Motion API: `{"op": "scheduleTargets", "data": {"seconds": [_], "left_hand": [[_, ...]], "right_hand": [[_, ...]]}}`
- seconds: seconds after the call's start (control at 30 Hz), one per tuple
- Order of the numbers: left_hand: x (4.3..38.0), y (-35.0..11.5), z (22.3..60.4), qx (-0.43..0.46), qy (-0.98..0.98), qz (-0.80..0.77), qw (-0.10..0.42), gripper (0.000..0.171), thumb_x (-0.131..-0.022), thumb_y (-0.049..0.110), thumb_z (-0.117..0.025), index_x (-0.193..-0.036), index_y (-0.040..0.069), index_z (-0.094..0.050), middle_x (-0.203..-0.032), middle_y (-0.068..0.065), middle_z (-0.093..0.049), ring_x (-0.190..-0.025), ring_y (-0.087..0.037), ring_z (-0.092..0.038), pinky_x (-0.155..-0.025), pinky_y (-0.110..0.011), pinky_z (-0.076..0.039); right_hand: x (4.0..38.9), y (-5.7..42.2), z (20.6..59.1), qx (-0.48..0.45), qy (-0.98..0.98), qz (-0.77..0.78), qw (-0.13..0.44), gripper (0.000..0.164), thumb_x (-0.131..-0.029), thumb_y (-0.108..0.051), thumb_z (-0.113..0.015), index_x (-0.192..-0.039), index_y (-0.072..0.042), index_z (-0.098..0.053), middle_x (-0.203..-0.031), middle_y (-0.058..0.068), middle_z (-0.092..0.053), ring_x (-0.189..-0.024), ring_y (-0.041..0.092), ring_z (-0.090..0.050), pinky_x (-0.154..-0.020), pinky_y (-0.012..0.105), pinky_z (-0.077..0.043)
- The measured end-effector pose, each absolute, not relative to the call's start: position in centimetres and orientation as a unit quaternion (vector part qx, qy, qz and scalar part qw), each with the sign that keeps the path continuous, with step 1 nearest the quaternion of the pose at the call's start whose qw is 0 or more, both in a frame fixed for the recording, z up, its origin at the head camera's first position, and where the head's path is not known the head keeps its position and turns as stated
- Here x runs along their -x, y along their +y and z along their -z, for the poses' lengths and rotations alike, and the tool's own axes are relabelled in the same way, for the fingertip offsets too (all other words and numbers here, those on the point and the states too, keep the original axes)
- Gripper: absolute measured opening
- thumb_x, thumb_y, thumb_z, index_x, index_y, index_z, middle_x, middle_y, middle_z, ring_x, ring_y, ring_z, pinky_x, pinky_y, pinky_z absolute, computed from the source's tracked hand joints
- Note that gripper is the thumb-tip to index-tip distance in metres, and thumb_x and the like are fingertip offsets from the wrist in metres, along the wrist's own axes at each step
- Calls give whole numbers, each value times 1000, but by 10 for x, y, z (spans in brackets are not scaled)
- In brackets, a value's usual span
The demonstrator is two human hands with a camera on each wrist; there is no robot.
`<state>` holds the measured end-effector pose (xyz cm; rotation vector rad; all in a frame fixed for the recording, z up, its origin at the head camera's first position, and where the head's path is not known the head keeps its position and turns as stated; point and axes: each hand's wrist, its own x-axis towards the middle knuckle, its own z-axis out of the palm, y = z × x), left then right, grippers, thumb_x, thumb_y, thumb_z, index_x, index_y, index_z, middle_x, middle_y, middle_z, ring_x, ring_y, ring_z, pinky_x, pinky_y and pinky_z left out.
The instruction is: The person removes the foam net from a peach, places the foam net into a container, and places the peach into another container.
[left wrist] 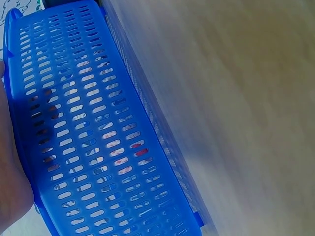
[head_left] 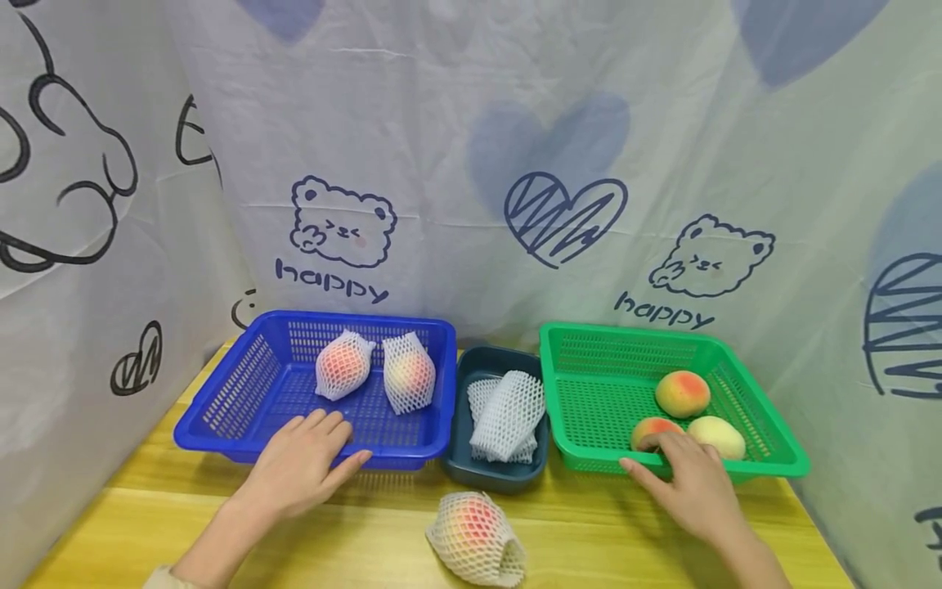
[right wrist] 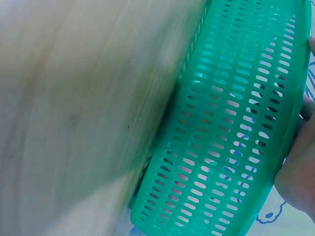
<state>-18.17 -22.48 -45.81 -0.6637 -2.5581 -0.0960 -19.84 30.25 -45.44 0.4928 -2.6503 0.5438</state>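
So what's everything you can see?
Blue plastic basket: one, blue, left.
Green plastic basket: one, green, right.
Small plastic bin: one, dark blue, between baskets.
White foam nets: at least two, white, in bin.
Netted round peaches: three, reddish yellow, blue basket (two), table (one).
Bare round peaches: three, yellow, two reddish, green basket.
Wooden table: one, yellow, underneath.
Printed cloth backdrop: count unclear, pale, behind.
Beige cuff: one, beige, left arm.
Left hand: one, bare, on blue rim.
Right hand: one, bare, on green rim.
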Motion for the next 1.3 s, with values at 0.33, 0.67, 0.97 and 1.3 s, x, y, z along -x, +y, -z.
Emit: {"op": "scheduleTargets", "data": {"seconds": [0.33,0.67,0.97,1.3], "left_hand": [[182,-224,457,240,-940,36,240,35,-100,50,-61,-85,19,-58,-81,7,-48,-77,-16,-47,-66,-32,-42],[182,-224,458,238,-941,38,239,35,-100,50,-62,-85,18,-58,-81,7,-48,-76,-15,-46,-66,-32,-42],[181,-224,459,234,-942,36,238,34,-100,50,-62,-85,19,-58,-81,7,-49,-76,-16,-46,-65,-32,-42],[181,-224,458,234,-942,35,239,35,-100,50,-62,-85,18,-59,-81,7,-48,-76,-16,-46,-65,-32,-42]], "right_hand": [[191,277,452,-191,-884,-349,246,23,-99,-12,-70,-122,-11,-67,-125,4,-67,-116,10,-54,-95,30,-45],[182,237,447,-269,-818,-430,272,41,-91,8,-71,-128,-7,-66,-122,7,-69,-115,8,-61,-96,15,-47],[172,202,449,-319,-796,-463,224,48,-91,6,-72,-136,-8,-60,-125,8,-68,-115,17,-64,-94,22,-52],[161,173,455,-363,-800,-446,167,45,-94,-7,-76,-135,-14,-60,-129,0,-65,-113,21,-65,-91,30,-56]]}}
